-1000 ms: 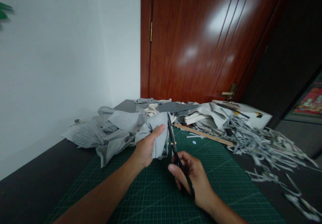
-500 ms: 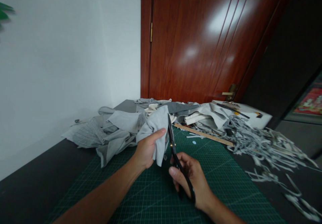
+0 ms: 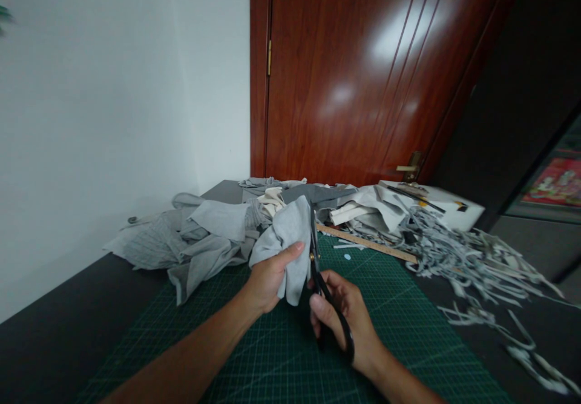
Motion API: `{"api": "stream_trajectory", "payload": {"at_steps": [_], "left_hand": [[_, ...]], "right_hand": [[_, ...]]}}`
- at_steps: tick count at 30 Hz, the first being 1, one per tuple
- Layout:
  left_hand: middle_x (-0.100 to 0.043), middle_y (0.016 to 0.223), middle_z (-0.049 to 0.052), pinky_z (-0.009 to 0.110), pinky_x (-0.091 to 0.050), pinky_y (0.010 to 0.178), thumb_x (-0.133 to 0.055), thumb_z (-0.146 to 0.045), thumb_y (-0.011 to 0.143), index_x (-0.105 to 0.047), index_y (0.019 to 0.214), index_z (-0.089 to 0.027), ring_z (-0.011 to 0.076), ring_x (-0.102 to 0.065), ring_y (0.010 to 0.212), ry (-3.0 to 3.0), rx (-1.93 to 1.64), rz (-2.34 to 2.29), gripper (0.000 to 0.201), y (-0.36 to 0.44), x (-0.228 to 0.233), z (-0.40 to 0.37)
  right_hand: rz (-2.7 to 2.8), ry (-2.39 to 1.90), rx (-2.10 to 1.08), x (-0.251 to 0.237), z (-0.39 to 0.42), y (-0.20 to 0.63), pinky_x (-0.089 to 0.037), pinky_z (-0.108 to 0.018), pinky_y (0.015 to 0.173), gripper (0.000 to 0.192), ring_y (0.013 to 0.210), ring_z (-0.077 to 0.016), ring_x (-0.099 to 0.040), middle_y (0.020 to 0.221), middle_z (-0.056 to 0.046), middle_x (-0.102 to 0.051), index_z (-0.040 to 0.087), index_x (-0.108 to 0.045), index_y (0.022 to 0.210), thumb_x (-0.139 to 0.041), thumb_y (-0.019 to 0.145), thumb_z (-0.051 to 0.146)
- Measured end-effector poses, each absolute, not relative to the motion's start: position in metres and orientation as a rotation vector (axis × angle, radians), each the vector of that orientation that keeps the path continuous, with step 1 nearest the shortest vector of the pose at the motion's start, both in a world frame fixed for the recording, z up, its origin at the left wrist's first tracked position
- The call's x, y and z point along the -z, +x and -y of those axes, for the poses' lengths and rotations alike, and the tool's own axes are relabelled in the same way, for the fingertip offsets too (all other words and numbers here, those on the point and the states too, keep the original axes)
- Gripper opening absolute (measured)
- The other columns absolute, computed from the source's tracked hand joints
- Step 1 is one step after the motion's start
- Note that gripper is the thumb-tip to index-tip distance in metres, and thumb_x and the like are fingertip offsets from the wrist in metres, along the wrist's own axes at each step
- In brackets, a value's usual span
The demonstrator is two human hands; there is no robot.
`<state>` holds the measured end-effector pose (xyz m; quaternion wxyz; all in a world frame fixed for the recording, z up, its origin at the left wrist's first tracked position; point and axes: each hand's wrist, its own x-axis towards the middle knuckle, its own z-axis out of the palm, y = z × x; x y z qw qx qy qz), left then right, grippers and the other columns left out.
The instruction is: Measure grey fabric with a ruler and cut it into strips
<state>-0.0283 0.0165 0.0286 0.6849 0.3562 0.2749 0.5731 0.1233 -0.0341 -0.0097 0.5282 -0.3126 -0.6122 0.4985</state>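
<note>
- The left hand [image 3: 271, 275] is closed on a piece of soft grey cloth [image 3: 288, 240], thumb laid across its front, fingers hidden behind the folds.
- The grey cloth is a limp, matt woven scrap, bunched and creased; it rises above the fist and a flap hangs below the thumb, held off the green cutting mat [image 3: 254, 355] over the mat's middle.
- The right hand [image 3: 347, 319] is wrapped around the black handles of a pair of scissors [image 3: 324, 289], fingers through the loops and curled tight.
- The scissors are long and slim, with dark blades and a small brass-coloured pivot; their long axis runs from the handles near the person up and slightly left towards the far edge of the bench, tips pointing away and upward.
- The blades lie right against the cloth's right edge; they look nearly together, though the cloth hides how far the cut has gone.
- The mat is dark green with a fine pale grid, flat on the dark bench top [image 3: 54, 331].
- At the mat's far left corner lies a heap of grey fabric pieces [image 3: 190, 240], some ribbed, some smooth.
- A wooden ruler [image 3: 367, 243] lies slantwise along the mat's far edge.
- Thin grey strips [image 3: 472, 264] are tangled over the bench's right side, near a white box [image 3: 447, 207].
</note>
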Motion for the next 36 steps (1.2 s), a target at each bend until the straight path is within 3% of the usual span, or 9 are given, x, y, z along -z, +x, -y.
{"api": "stream_trajectory", "payload": {"at_steps": [12, 18, 26, 36], "left_hand": [[-0.083, 0.084, 0.009, 0.032, -0.059, 0.053, -0.099, -0.030, 0.053, -0.076, 0.092, -0.012, 0.0211, -0.071, 0.053, 0.793, -1.364, -0.655, 0.050, -0.0283, -0.0310, -0.0159], [-0.083, 0.086, 0.010, 0.032, -0.061, 0.055, -0.101, -0.031, 0.051, -0.077, 0.086, -0.011, 0.0218, -0.073, 0.058, 0.808, -1.363, -0.636, 0.047, -0.0276, -0.0322, -0.0158], [-0.083, 0.087, 0.011, 0.033, -0.062, 0.059, -0.102, -0.035, 0.053, -0.079, 0.086, -0.011, 0.0306, -0.080, 0.078, 0.842, -1.345, -0.634, 0.047, -0.0282, -0.0285, -0.0157], [-0.082, 0.080, 0.010, 0.032, -0.062, 0.061, -0.102, -0.032, 0.054, -0.081, 0.088, -0.011, 0.0257, -0.077, 0.066, 0.818, -1.308, -0.582, 0.045, -0.0284, -0.0270, -0.0169]], "right_hand": [[1.436, -0.778, -1.185, 0.0098, 0.0302, 0.1244, -0.041, -0.019, 0.043, 0.049, 0.046, -0.0093, -0.049, 0.060, 0.005, -0.057, 0.018, -0.063, 0.091, -0.089, 0.079, 0.057], [1.407, -0.777, -1.174, 0.0092, 0.0302, 0.1229, -0.040, -0.018, 0.042, 0.048, 0.045, -0.0092, -0.049, 0.058, 0.006, -0.056, 0.018, -0.063, 0.090, -0.089, 0.080, 0.057], [1.417, -0.747, -1.169, 0.0110, 0.0285, 0.1266, -0.043, -0.019, 0.045, 0.046, 0.048, -0.0101, -0.052, 0.062, 0.004, -0.059, 0.016, -0.066, 0.093, -0.089, 0.081, 0.054], [1.423, -0.770, -1.153, 0.0115, 0.0276, 0.1277, -0.043, -0.020, 0.044, 0.047, 0.047, -0.0104, -0.050, 0.060, 0.006, -0.057, 0.017, -0.066, 0.093, -0.087, 0.082, 0.057]]}}
